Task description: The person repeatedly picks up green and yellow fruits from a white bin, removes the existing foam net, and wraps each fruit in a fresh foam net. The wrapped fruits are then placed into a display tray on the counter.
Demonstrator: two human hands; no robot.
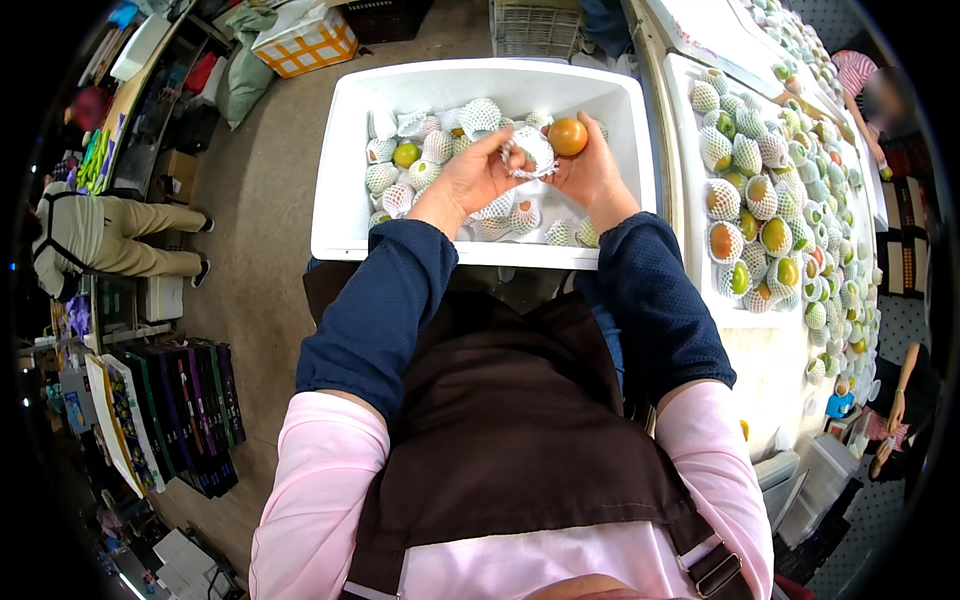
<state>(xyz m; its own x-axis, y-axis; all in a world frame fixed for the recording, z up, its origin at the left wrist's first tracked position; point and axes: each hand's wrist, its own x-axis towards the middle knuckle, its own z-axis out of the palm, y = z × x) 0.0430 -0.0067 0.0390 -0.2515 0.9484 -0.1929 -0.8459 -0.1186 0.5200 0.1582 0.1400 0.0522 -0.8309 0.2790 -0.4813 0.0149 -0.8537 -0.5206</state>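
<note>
A white foam box [480, 253] stands before me with fruits in foam net sleeves lying in it. Over the box, my left hand [478, 171] grips a white foam net sleeve [533, 152], its fingers at the sleeve's edge. An orange-red round fruit, apparently a tomato [568, 136], rests bare in my right hand [592, 172], right beside the sleeve. The fingers of my right hand also reach the sleeve's lower edge. Below and left of my hands lie netted fruits [397, 200], and a green fruit [406, 155] shows among them.
To the right, a foam tray [701, 289] and the surface beyond it carry many netted fruits. Stacked dark flat boxes [187, 405] stand at the left. A person [112, 229] bends over a bench at the far left, and other people are at the far right.
</note>
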